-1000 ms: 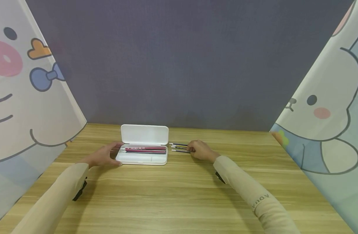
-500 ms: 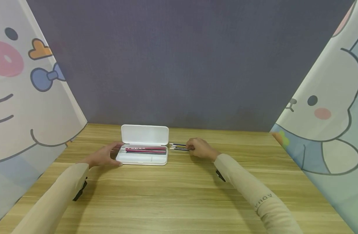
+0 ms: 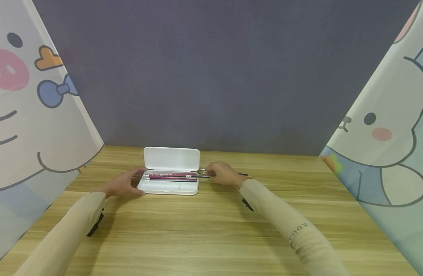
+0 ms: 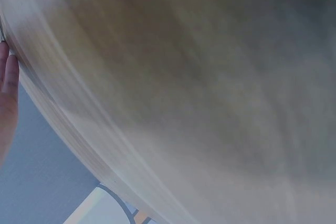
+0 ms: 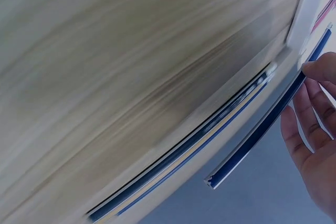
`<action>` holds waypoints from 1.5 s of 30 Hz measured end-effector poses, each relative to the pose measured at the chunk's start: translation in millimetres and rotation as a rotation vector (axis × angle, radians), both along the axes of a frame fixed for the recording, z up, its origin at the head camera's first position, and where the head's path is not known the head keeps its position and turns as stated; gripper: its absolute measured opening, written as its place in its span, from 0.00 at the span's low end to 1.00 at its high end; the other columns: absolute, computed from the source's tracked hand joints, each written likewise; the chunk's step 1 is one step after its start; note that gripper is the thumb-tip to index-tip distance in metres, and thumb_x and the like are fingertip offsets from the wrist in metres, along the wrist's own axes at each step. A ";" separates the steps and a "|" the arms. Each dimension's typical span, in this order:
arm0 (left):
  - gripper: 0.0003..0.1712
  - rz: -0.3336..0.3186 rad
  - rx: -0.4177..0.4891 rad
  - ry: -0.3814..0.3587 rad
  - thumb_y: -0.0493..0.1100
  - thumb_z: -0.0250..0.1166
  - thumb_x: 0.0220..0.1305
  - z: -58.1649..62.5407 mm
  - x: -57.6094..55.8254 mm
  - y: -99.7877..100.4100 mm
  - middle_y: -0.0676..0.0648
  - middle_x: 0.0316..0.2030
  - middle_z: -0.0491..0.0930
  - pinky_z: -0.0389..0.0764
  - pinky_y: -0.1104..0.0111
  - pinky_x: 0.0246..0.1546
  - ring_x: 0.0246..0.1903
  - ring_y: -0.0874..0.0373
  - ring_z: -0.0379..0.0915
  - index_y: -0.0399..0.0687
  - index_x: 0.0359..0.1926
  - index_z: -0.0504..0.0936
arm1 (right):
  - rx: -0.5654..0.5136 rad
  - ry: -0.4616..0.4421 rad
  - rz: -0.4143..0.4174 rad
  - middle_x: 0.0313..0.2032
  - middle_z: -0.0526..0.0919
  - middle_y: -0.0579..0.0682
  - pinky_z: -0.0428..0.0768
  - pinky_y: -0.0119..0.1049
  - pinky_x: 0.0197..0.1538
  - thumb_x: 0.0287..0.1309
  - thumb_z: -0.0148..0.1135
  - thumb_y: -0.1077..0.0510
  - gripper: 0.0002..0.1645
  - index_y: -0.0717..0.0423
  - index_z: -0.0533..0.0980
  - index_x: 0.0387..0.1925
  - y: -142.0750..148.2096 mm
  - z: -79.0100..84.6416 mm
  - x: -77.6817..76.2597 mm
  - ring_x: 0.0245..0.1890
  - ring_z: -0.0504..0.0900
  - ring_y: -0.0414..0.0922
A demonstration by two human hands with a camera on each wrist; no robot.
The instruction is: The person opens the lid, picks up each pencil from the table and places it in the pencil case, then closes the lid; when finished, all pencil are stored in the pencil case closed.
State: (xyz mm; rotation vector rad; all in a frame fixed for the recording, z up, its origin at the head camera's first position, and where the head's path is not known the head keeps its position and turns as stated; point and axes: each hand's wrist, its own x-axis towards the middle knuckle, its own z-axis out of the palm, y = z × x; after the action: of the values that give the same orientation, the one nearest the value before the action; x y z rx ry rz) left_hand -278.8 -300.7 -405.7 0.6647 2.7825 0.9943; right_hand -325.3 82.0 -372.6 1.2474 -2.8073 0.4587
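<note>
In the head view, a white pencil case lies with its lid raised at the back. Several red and dark pencils rest in its rear part. My left hand holds the case's left end, thumb at the front corner and fingers at the rear. Beyond the case's right end, my right hand pinches a dark pencil between thumb and fingers. Its eraser end reaches over the case's right part. Under the held pencil, a few more dark pencils lie on the table, partly hidden by the hand.
The wooden table runs up to a dark grey panel behind the case. Panels with cartoon animals stand on the left and right. The left wrist view shows mostly blurred tabletop.
My right hand has picked a dark pencil from the group on the table and moved left with it, bringing its eraser end over the case. The left hand and case have stayed put.
</note>
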 end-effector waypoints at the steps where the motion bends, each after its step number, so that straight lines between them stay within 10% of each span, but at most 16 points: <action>1: 0.50 0.004 -0.005 -0.001 0.50 0.74 0.42 -0.6 -0.6 -0.4 0.31 0.57 0.68 0.65 0.42 0.57 0.57 0.34 0.63 0.36 0.62 0.58 | 0.003 0.017 0.013 0.29 0.80 0.46 0.73 0.29 0.32 0.48 0.62 0.67 0.09 0.53 0.80 0.32 -4.4 -0.4 -0.6 0.28 0.73 0.38; 45: 0.49 -0.020 0.041 0.017 0.48 0.75 0.41 -6.4 -7.0 -0.9 0.32 0.56 0.69 0.65 0.42 0.57 0.56 0.35 0.65 0.36 0.61 0.60 | 0.028 -0.023 0.069 0.29 0.83 0.42 0.71 0.19 0.36 0.46 0.61 0.65 0.10 0.51 0.82 0.32 -140.0 1.3 -5.6 0.31 0.76 0.33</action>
State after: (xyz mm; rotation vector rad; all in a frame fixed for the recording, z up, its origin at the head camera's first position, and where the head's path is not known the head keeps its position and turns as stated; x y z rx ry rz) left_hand -285.8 -301.6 -412.2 0.7077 2.7719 1.0490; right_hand -330.9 -58.0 -371.4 1.3564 -2.8060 0.4414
